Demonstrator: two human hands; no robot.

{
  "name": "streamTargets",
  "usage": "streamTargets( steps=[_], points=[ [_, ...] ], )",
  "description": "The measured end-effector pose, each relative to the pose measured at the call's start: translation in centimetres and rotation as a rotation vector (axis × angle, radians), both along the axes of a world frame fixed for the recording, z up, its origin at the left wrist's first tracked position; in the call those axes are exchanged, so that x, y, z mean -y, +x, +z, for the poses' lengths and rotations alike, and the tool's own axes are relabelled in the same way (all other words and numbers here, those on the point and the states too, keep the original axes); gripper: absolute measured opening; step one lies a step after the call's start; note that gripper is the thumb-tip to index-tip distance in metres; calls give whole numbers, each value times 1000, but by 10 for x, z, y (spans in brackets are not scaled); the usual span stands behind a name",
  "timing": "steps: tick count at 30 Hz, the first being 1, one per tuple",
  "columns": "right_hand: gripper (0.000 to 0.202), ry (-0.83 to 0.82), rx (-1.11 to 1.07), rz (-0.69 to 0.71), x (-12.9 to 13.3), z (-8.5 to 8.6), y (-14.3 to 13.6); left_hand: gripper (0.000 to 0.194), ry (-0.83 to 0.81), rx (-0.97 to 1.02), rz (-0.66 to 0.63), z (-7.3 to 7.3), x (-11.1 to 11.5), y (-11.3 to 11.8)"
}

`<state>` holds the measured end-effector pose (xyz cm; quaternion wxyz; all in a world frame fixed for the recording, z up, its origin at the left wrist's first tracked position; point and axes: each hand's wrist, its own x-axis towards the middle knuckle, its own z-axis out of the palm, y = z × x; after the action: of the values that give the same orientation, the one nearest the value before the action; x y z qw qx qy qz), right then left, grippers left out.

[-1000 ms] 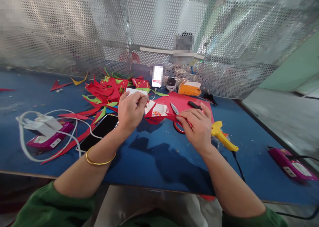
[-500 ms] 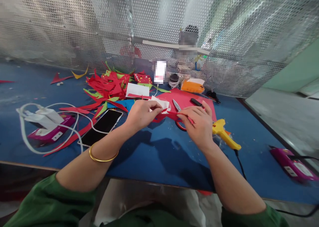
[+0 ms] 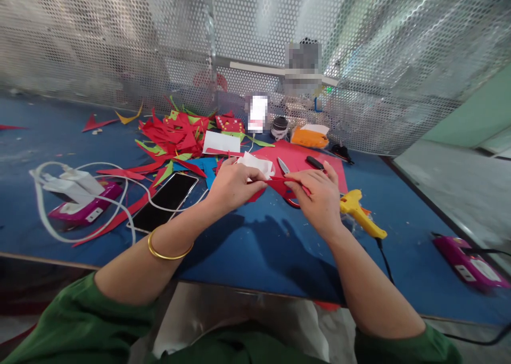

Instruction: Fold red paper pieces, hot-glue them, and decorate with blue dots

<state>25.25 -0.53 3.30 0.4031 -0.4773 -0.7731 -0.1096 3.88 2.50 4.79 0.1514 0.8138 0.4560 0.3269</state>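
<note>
Red paper piece (image 3: 275, 183) is pinched between both hands just above the blue surface (image 3: 255, 247), left hand (image 3: 233, 185) and right hand (image 3: 319, 196) clamped on its ends. Scissors (image 3: 285, 180) lie right behind it, a yellow glue gun (image 3: 361, 217) beside the right hand, a phone (image 3: 163, 201) by the left.

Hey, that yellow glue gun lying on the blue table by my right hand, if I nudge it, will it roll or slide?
The yellow glue gun lies flat on its side, so it would probably slide or pivot, not roll. Its black cord trails off the blue table and may drag against a push. It looks like rigid plastic, likely stiff when lifted.
</note>
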Motion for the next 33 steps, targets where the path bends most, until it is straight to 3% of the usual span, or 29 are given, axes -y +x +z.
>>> streamTargets(
  steps=[9, 15, 18, 21, 23, 25, 30, 33],
  points=[
    [16, -10, 67, 69, 4, -1, -7, 13, 188, -167, -70, -1, 7, 5],
    [17, -66, 84, 105, 7, -1, -13, 9, 279, -145, -88, -7, 8, 9],
    [16, -153, -145, 71, 5, 0, -11, 19, 387, 70, 16, -6, 7, 9],
    [14, -309, -612, 14, -1, 2, -6, 14, 477, 393, 176, 0, 7, 7],
    [15, -399, -901, 10, -4, 4, -3, 12, 412, 568, 240, 4, 8, 5],
    [16, -420, -1078, 22, -7, 4, -3, 16, 228, 667, 220, 6, 9, 6],
    [17, -409, -1192, 50, -9, 3, -7, 38, -350, 748, 74, -1, 10, 17],
    [16, -421, -1204, 70, -7, 2, -9, 25, -563, 765, 38, -9, 12, 25]
  ],
)
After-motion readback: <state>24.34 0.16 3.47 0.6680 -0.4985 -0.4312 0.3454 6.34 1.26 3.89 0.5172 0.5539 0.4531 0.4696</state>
